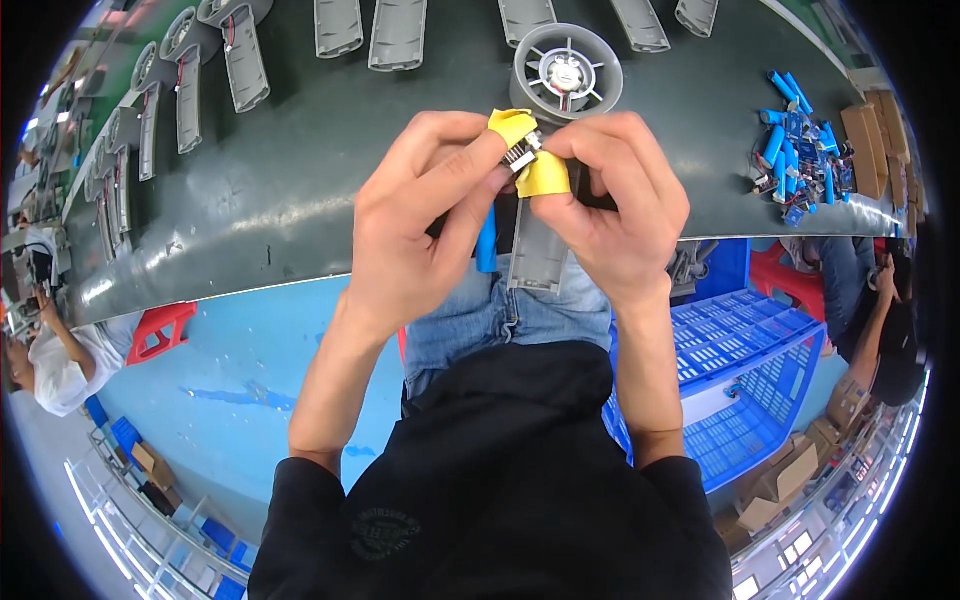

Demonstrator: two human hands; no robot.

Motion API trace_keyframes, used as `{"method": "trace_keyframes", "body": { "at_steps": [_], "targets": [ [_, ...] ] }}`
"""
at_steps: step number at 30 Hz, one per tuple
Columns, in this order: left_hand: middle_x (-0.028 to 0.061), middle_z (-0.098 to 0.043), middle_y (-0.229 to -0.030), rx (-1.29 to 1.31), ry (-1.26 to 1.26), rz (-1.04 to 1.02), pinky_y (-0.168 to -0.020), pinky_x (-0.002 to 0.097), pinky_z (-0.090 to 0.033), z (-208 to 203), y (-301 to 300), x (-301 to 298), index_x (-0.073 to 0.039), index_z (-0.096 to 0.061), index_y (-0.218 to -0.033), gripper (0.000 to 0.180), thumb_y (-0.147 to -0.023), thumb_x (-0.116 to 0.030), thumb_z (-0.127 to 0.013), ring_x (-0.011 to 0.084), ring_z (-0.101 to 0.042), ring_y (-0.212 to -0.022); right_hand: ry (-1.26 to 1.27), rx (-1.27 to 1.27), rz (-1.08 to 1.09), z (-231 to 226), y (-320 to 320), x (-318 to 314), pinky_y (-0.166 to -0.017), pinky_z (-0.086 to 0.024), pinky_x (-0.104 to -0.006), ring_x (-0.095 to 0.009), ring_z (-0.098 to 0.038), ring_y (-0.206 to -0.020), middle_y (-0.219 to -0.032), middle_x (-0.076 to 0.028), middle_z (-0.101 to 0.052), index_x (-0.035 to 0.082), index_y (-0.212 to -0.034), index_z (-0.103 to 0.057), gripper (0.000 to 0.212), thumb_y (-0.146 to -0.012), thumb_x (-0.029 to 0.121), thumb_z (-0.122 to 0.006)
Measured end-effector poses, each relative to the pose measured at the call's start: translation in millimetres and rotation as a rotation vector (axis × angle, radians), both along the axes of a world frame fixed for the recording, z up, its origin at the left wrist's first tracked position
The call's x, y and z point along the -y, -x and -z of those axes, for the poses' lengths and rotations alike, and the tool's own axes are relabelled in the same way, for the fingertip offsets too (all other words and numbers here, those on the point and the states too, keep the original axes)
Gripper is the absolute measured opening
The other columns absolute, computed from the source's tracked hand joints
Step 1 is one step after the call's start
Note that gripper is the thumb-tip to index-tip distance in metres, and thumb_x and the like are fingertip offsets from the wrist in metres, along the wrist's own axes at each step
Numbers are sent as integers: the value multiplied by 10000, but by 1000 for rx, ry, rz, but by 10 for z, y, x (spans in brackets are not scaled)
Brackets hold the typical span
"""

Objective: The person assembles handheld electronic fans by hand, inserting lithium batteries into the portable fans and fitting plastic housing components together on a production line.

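Both hands meet over the table's near edge around a small electronic part (pixel 521 155) with white and silvery metal bits. Thumb and fingers of my left hand (pixel 425 200) pinch its left side, next to a crumpled yellow piece (pixel 512 125), tape or cloth, I cannot tell. My right hand (pixel 622 200) pinches its right side and a second yellow flap (pixel 543 175). Below my left fingers hangs a blue cylindrical battery cell (pixel 486 242); whether it joins the part is hidden. Just behind lies a grey round fan housing (pixel 567 75), its grey handle (pixel 538 250) reaching toward my lap.
Several more grey housings and handles (pixel 245 65) line the table's (pixel 280 170) far and left sides. At the right lies a heap of blue cells with circuit boards (pixel 800 150), beside cardboard boxes (pixel 865 150). Blue crates (pixel 740 350) stand by my right side. Other people sit left and right.
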State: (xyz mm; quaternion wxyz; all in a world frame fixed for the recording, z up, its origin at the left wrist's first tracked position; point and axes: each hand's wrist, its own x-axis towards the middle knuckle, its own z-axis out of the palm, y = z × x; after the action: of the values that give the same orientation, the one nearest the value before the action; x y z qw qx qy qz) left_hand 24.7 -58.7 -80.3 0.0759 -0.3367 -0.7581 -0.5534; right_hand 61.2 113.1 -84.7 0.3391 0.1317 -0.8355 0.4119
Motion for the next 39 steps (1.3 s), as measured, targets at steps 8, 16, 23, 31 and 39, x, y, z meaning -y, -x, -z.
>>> {"method": "trace_keyframes", "body": {
  "at_steps": [8,16,23,31,39],
  "targets": [
    [135,-596,-985,-163,103,1,-648,284,-517,-26,12,-7,65,-638,-1082,324,-782,173,-582,214,-624,-780,-18,3,13,14,7,6,-518,-406,-203,-68,-496,-602,-869,-61,-628,-14,-902,-643,229,-703,-75,-737],
    [137,-584,-969,-107,60,-1,-655,293,-515,-17,11,-16,68,-633,-1076,319,-783,177,-569,233,-612,-781,-32,-33,10,41,28,0,-536,-431,-213,-96,-518,-617,-868,-67,-628,-12,-903,-646,228,-704,-68,-744],
    [128,-570,-940,-79,110,40,-648,294,-490,-42,41,5,54,-627,-1064,299,-793,162,-562,243,-593,-750,-82,-34,28,18,20,-3,-544,-452,-228,-117,-541,-626,-860,-76,-633,-21,-895,-646,230,-694,-82,-739],
    [122,-565,-921,0,76,130,-647,287,-484,-56,50,53,55,-637,-1047,285,-796,167,-561,225,-589,-730,-105,-77,-32,39,-4,-39,-574,-503,-250,-163,-608,-682,-860,-94,-650,-27,-889,-641,239,-686,-79,-756],
    [122,-584,-940,23,-15,85,-648,281,-496,-23,23,8,64,-642,-1035,236,-829,150,-564,206,-611,-754,-90,-50,-36,25,4,-57,-598,-515,-249,-176,-617,-701,-863,-95,-643,-19,-906,-653,260,-675,-84,-751]
  ]
}}
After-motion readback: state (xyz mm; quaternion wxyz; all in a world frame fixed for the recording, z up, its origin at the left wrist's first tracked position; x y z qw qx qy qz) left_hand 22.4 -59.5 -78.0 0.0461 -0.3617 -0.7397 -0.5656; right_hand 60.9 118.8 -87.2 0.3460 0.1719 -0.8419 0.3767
